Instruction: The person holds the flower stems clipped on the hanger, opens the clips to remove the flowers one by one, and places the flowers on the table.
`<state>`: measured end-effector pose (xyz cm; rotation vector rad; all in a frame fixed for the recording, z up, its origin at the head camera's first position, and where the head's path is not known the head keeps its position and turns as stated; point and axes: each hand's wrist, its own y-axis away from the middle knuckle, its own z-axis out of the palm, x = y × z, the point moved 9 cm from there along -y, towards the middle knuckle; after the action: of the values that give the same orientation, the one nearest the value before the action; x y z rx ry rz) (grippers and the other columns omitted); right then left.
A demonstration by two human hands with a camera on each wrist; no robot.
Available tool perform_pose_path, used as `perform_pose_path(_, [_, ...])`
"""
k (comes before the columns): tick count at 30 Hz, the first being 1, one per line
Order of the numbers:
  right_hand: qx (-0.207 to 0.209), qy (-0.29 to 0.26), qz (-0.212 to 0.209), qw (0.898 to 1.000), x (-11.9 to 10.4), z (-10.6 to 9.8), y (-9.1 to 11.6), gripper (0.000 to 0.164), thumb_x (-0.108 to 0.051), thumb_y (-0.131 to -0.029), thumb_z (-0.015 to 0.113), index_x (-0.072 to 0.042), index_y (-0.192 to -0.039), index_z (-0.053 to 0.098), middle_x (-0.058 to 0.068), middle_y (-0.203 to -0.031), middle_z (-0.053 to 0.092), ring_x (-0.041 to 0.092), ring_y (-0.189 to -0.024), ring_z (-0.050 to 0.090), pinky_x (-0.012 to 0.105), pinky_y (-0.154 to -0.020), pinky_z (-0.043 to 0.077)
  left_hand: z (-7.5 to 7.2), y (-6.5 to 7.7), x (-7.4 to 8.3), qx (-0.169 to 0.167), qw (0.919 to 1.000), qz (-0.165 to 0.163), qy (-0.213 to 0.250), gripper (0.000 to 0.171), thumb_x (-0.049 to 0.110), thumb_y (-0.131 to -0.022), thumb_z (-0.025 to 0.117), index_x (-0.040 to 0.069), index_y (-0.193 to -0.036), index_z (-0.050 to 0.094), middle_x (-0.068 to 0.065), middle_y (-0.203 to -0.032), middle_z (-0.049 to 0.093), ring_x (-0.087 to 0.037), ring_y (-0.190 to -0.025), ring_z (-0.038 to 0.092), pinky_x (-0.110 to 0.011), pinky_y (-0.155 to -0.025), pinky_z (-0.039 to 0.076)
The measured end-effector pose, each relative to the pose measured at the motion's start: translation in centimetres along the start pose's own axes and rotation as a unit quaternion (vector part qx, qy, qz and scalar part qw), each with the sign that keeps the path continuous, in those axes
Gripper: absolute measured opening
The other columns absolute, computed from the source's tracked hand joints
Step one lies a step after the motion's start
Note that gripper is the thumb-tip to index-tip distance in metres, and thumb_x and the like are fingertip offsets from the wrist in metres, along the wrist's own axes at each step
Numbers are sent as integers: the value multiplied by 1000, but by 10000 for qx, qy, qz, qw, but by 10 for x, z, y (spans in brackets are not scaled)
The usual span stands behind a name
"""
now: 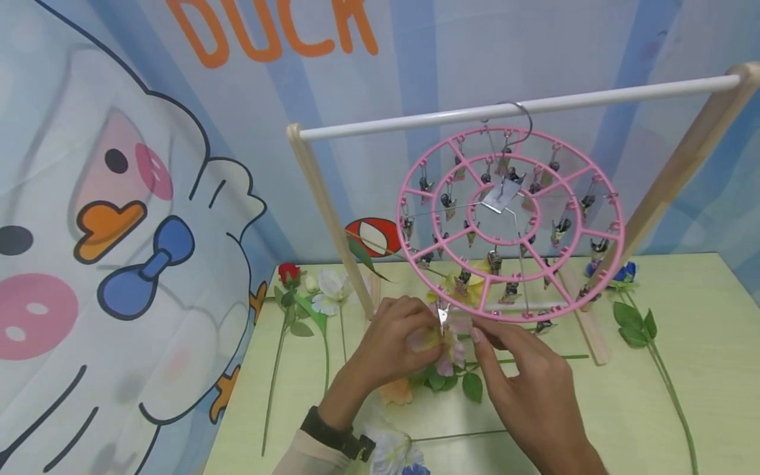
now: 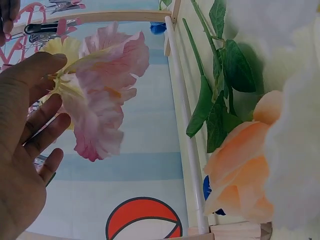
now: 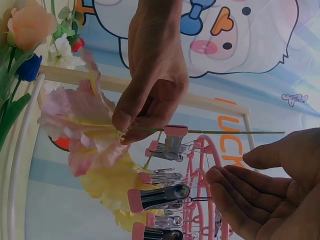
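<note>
My left hand (image 1: pixel 394 340) pinches a pink flower (image 2: pixel 107 90) at the base of its petals, just under the near rim of the pink round clip hanger (image 1: pixel 483 310). In the right wrist view the flower's thin stem (image 3: pixel 240 132) runs sideways across the pink tip of a metal clip (image 3: pixel 175 142). My right hand (image 1: pixel 534 382) is beside the flower, fingers loosely bent; its thumb and fingertips stand apart with nothing between them in the right wrist view. Behind the pink petals is a yellow flower (image 3: pixel 110 187), close to the clips.
A white bar (image 1: pixel 415 122) on wooden posts carries the hanger by its hook. On the table lie a red rose (image 1: pixel 289 272) and white flower (image 1: pixel 332 290) at left, a blue flower (image 1: pixel 623 274) at right, and a peach flower (image 1: pixel 396 391) and white petals (image 1: pixel 388 448) in front.
</note>
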<state>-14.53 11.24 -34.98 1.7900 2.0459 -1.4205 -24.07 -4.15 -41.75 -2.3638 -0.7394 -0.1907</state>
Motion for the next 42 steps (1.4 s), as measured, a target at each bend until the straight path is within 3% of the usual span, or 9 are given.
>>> perform_pose_path(10, [301,-63,-146,9994,-4,-12,2,20,-8,-97,77,-9,-116,80,2,-102,81,20,-89,78,31,-81,58,-8,6,4,273,9993,128,-229,28,34,-80,95,20,-99,82,8,-98,71,-8,-93,67,-30,-83,44])
perform_pose_path(17, [569,-309,-157,9978,-2,-26,0,16,-9,-100,72,-5,-114,80,8,-105,81,24,-89,77,10,-90,50,-14,8,6,234,9979,-103,-592,26,38,-81,94,22,-99,83,10,-100,73,-9,-92,66,-31,-79,39])
perform_pose_path(20, [842,-389,-247,9954,-4,-32,0,16,-8,-100,72,-5,-114,80,9,-103,81,25,-88,76,6,-92,46,-15,8,8,236,9971,-122,-712,23,38,-83,92,23,-98,83,11,-99,75,-9,-91,65,-31,-78,40])
perform_pose_path(25, [1338,-539,-521,9882,-8,-41,-2,18,-6,-99,71,-5,-114,80,10,-104,81,26,-90,75,7,-97,45,-18,8,11,228,9965,-112,-797,22,37,-83,93,24,-97,82,11,-97,76,-9,-86,64,-31,-79,40])
perform_pose_path(33, [1554,-620,-639,9838,-14,-48,0,24,-19,-105,67,-3,-117,79,14,-107,80,28,-102,71,9,-105,42,-21,9,17,183,9952,26,-961,18,32,-84,92,24,-97,83,11,-94,74,-9,-85,62,-30,-82,43])
perform_pose_path(38, [1726,-763,-1175,9750,-30,-52,-2,41,-36,-108,61,1,-113,79,17,-104,79,33,-99,69,12,-107,43,-23,10,19,61,9948,-23,-1017,16,30,-85,91,25,-99,85,10,-95,74,-10,-87,62,-32,-84,45])
perform_pose_path(42, [1715,-806,-1553,9695,-38,-53,-2,43,-37,-108,63,2,-107,80,19,-100,78,36,-96,69,14,-107,44,-24,10,22,-5,9937,18,-1117,15,29,-87,90,25,-100,85,10,-97,74,-11,-88,62,-34,-85,45])
